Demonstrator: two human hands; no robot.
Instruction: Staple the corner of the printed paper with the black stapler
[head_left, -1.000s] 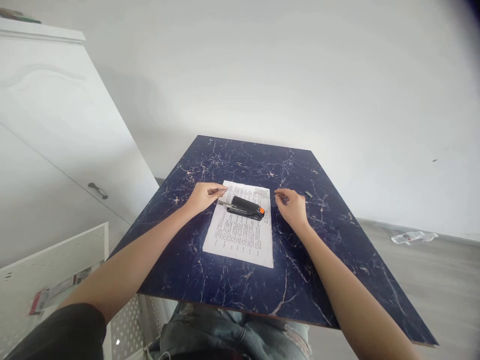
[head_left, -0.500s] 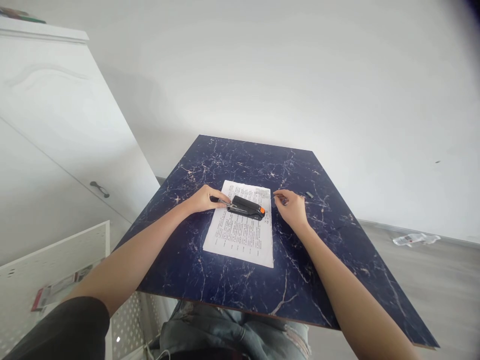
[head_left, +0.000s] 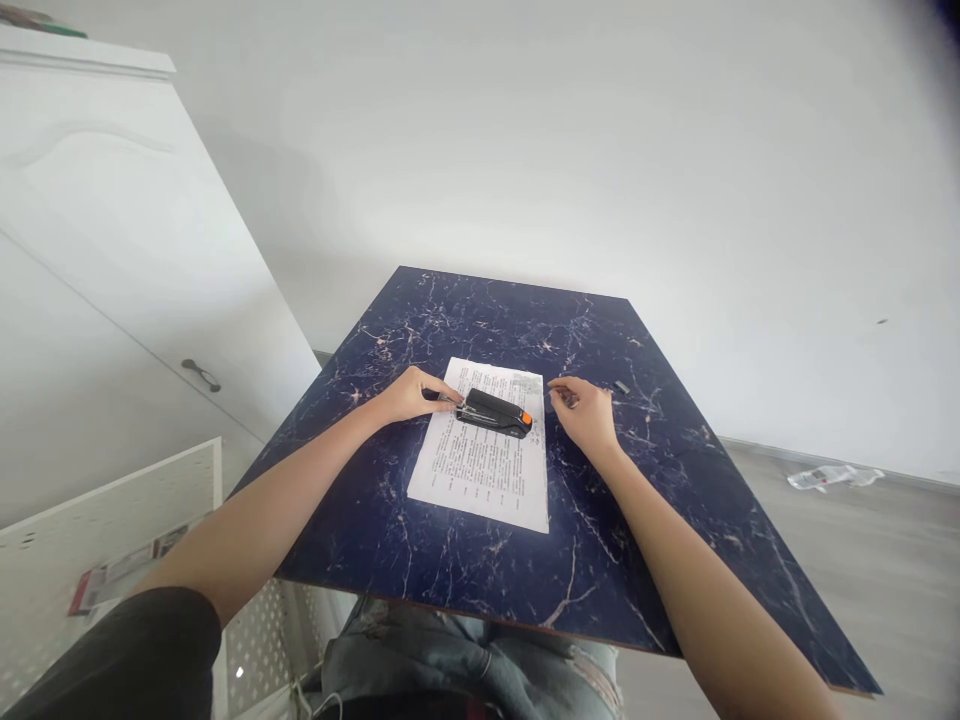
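A black stapler [head_left: 493,412] with an orange patch at its right end lies across the printed paper sheets [head_left: 480,480]. At the stapler's left end a thin metal part sticks out, and my left hand [head_left: 409,396] pinches there with thumb and fingers. My right hand [head_left: 583,408] is just beyond the paper's right edge, apart from the stapler, its fingers curled and their tips together. Whether anything small sits between those fingertips I cannot make out. Just right of this hand lies a small grey strip [head_left: 621,387], perhaps staples.
The blue marbled table [head_left: 517,320] carries all this, with a white wall behind. To the left stand a white cabinet [head_left: 112,250] and a white perforated panel [head_left: 172,490]. A clear plastic bottle or wrapper [head_left: 825,477] lies on the floor at right.
The view has shifted very slightly. Both hands keep their places, and the stapler and paper stay put.
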